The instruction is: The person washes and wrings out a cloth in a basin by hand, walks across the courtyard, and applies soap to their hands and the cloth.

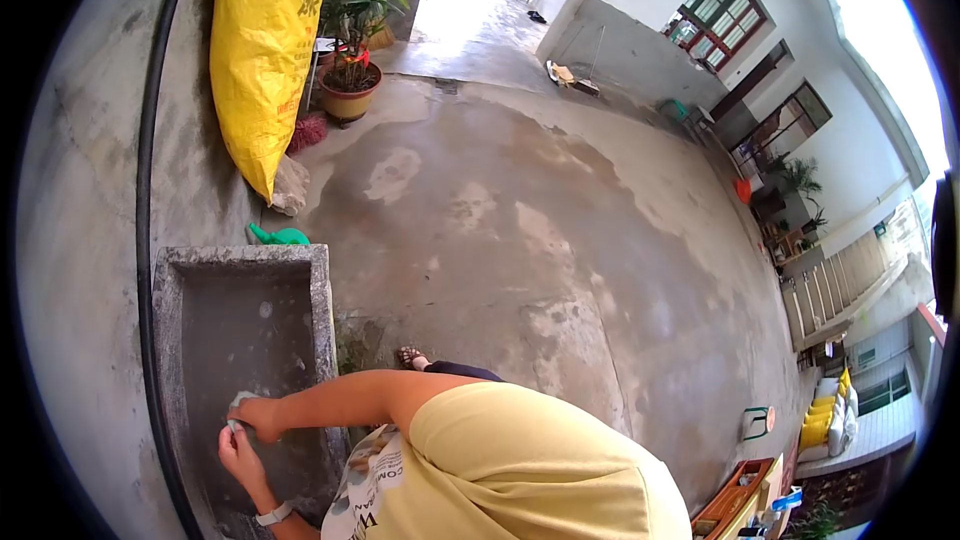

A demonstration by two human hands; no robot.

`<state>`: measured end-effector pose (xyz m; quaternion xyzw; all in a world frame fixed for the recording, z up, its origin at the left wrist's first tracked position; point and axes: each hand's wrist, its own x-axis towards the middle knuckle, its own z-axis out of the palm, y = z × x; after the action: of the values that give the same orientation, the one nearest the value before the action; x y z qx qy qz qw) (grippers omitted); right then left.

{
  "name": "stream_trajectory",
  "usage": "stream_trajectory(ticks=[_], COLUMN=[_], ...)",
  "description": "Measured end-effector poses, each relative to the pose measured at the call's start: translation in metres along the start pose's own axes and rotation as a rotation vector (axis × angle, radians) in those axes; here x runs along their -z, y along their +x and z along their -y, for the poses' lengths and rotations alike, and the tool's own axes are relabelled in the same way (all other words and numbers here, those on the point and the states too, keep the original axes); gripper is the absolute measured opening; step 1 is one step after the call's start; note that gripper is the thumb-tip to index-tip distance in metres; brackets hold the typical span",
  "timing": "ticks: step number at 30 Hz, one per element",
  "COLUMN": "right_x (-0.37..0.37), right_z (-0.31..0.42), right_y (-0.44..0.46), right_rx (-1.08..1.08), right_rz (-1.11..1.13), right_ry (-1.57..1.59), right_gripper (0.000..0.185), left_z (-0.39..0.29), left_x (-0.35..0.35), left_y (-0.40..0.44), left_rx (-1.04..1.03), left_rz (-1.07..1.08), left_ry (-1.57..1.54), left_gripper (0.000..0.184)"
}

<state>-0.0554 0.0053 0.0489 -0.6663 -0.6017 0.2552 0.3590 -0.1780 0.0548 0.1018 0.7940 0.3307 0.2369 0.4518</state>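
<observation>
Both of my hands are together over the near end of a stone trough [320,290] filled with murky grey water [245,330]. My right hand [258,420] is closed around a small pale white-green cloth-like piece [241,398], which shows at its fingers. My left hand [240,455], with a light band on its wrist, pinches the same piece from below. Fingers cover most of it, so its exact kind is hidden. A green plastic watering can or scoop [280,235] lies behind the trough's far rim.
A black hose [145,240] runs along the wall left of the trough. Beyond it stand a yellow sack [262,60], a stone [290,186] and a potted plant [350,95]. Wet concrete floor [480,200] stretches to the right, with a stool [760,422] farther off.
</observation>
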Motion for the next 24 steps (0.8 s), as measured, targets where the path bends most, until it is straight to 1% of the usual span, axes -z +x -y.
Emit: stream_trajectory(ticks=[1,2,3,4,5,6,7,8,9,10,11,12,13,14,15,16,17,18,19,20,21,22,23,24], right_x=[0.006,0.021,0.041,0.052,0.052,0.05,0.049,0.051,0.055,0.056,0.053,0.052,0.052,0.05,0.048,0.043,0.035,0.027,0.02,0.014,0.01,0.006,0.005,0.001], right_z=[0.014,0.031,0.053,0.065,0.068,0.07,0.071,0.074,0.077,0.08,0.077,0.073,0.069,0.066,0.066,0.065,0.063,0.059,0.051,0.058,0.067,0.072,0.072,0.07], right_y=[0.006,0.007,0.001,0.0,0.002,0.004,0.005,0.005,0.006,0.008,0.011,0.012,0.01,0.008,0.004,0.001,-0.002,-0.004,-0.002,-0.005,-0.014,-0.018,-0.012,-0.007], right_rx=[-0.096,-0.094,-0.19,-0.285,-0.282,-0.265,-0.248,-0.244,-0.26,-0.276,-0.375,-0.367,-0.325,-0.281,-0.257,-0.245,-0.173,-0.1,-0.091,-0.078,-0.082,-0.087,-0.158,-0.152], right_rz=[0.047,0.05,0.029,0.009,0.014,-0.054,-0.121,-0.111,-0.137,-0.158,-0.118,-0.099,-0.095,-0.093,-0.102,-0.091,-0.075,-0.06,0.1,0.107,-0.012,-0.131,-0.019,-0.01], right_ry=[0.044,0.041,0.136,0.232,0.231,0.291,0.35,0.351,0.419,0.486,0.635,0.638,0.564,0.491,0.417,0.42,0.34,0.26,0.166,0.166,0.093,0.021,0.053,0.055], right_gripper=[0.037,0.037,0.029,0.022,0.022,0.019,0.017,0.017,0.018,0.018,0.02,0.02,0.02,0.021,0.021,0.021,0.02,0.019,0.03,0.03,0.033,0.037,0.05,0.05], left_z=[-0.007,-0.013,-0.018,0.0,0.037,0.069,0.088,0.113,0.14,0.154,0.132,0.079,0.051,0.067,0.094,0.109,0.065,0.069,0.076,0.08,0.036,0.023,0.015,0.009], left_x=[0.005,0.007,0.007,0.006,0.001,0.0,0.005,0.002,-0.006,-0.007,-0.011,-0.022,-0.025,-0.024,-0.029,-0.028,-0.023,-0.022,-0.024,-0.023,-0.018,-0.017,-0.016,-0.015], left_y=[-0.002,-0.003,-0.005,-0.007,-0.008,-0.009,-0.009,-0.012,-0.017,-0.023,-0.023,-0.017,-0.014,-0.013,-0.007,-0.004,-0.004,-0.003,-0.002,0.0,-0.004,-0.002,-0.001,-0.001], left_rx=[0.128,0.255,0.417,0.417,0.485,0.552,0.934,0.936,0.769,0.5,0.491,0.823,1.119,1.109,0.998,0.884,0.86,0.846,0.726,0.606,0.669,0.662,0.642,0.623], left_rz=[-0.065,-0.129,-0.268,-0.275,-0.372,-0.468,-0.274,-0.285,0.291,0.896,0.874,0.378,-0.14,-0.16,-0.107,-0.054,0.001,-0.013,0.057,0.126,-0.054,-0.067,-0.048,-0.03], left_ry=[-0.101,-0.204,-0.392,-0.393,-0.571,-0.75,-0.87,-0.872,-1.338,-1.724,-1.728,-1.757,-1.706,-1.71,-1.735,-1.753,-1.713,-1.715,-1.701,-1.68,-1.712,-1.713,-1.693,-1.673], left_gripper=[0.025,0.026,0.031,0.031,0.034,0.039,0.045,0.045,0.045,0.045,0.045,0.042,0.04,0.04,0.04,0.04,0.04,0.04,0.04,0.04,0.042,0.042,0.042,0.042])
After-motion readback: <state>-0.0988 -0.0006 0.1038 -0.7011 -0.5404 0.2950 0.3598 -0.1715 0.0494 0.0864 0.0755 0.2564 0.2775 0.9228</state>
